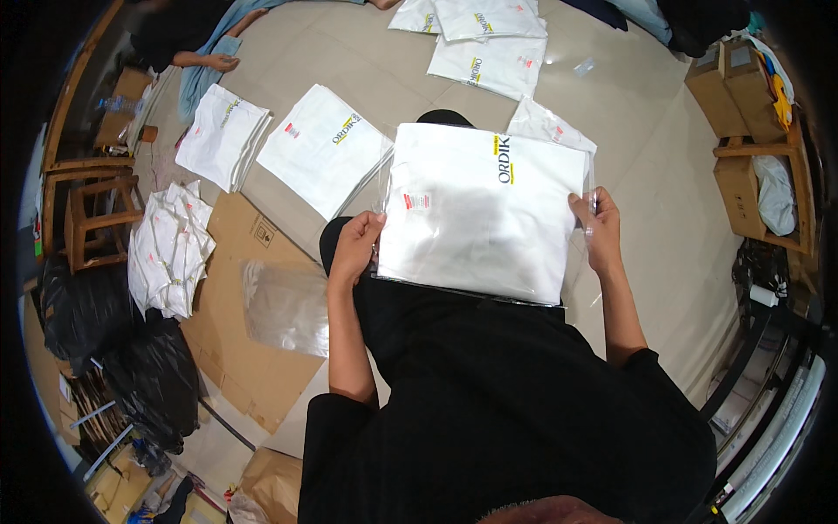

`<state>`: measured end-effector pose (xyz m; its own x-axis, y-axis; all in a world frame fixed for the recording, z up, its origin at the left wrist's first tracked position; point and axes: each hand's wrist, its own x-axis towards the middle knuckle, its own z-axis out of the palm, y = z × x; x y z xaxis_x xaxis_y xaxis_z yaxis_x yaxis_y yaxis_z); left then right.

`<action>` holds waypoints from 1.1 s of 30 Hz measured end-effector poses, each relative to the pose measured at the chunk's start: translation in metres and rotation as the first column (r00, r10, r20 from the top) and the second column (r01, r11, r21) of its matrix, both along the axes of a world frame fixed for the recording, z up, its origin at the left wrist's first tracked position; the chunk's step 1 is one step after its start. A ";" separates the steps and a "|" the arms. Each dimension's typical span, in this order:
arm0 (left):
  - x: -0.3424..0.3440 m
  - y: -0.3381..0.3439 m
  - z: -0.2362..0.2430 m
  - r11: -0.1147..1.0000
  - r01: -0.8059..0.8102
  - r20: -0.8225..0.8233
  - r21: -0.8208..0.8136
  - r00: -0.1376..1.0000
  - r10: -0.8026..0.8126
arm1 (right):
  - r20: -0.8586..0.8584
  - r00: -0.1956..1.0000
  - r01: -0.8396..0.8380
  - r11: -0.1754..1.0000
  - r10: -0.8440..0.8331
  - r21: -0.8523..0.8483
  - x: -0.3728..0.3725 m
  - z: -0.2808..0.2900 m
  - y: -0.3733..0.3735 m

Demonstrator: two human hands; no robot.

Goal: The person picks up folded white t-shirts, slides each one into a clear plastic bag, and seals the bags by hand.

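Observation:
A folded white garment in a clear plastic bag (478, 229) lies flat above my lap, with dark print, yellow marks and a small red-and-white label. My left hand (354, 248) grips the bag's left edge, thumb on top. At the opposite side my right hand (601, 229) pinches the clear plastic edge. Left of the bag are two stacks of folded white garments, a nearer stack (319, 153) and a farther stack (218, 140). Another white bagged piece (550, 127) shows partly behind the one I hold.
More white packages (489, 65) lie on the far floor. To the left, clear empty bags (284, 301) rest on a cardboard sheet (240, 371), beside a white heap (170, 249), black bags (144, 371) and a wooden stool (100, 223). Boxes (738, 92) stand right. Another person's hand (223, 63) shows far left.

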<state>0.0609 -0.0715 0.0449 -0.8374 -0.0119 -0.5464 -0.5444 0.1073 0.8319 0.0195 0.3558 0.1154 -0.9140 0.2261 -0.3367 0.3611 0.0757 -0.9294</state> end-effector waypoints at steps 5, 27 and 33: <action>-0.013 0.003 -0.008 0.987 0.047 0.010 -0.155 0.999 -0.046 | 0.167 0.986 0.036 0.960 0.011 -0.278 0.002 -0.023 0.011; -0.217 0.177 0.129 0.430 0.883 -0.315 -0.188 0.361 -0.878 | 0.001 0.979 -0.185 0.895 0.202 -0.405 0.000 0.068 -0.031; -0.204 0.131 0.165 0.694 0.700 -0.517 -0.167 0.538 -0.666 | -0.129 0.936 -0.346 0.919 0.326 -0.190 0.031 0.043 -0.003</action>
<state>-0.1433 0.0591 0.2095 -0.7155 0.6981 -0.0243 0.1733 0.2111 0.9620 0.0508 0.3531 0.1587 -0.9534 -0.1654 -0.2524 0.2591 -0.0198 -0.9657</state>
